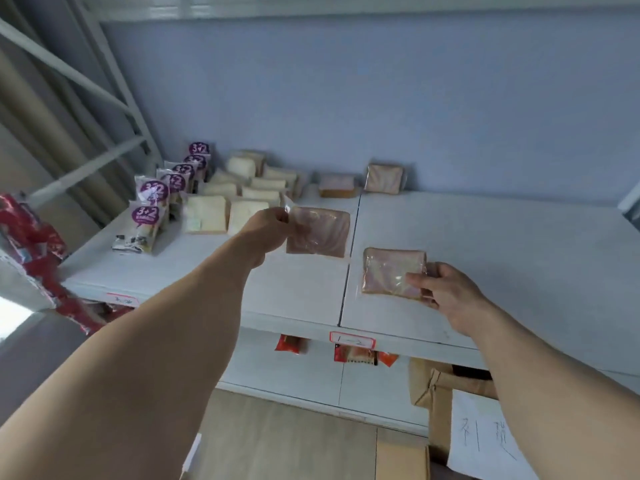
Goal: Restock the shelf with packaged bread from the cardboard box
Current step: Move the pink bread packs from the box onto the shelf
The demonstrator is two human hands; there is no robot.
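Left hand [268, 225] pinches the wrapper corner of one pinkish bread pack [318, 233], dangling it flat-face toward us above the shelf [485, 244], while our right hand [446, 289] grips a second pack [393, 270] by its right edge, nearer the front lip. Both packs hang just either side of the shelf's centre seam, and the two already-placed pink packs [360, 181] sit straight ahead at the back wall. So we judge the left pack, further in, goes down first.
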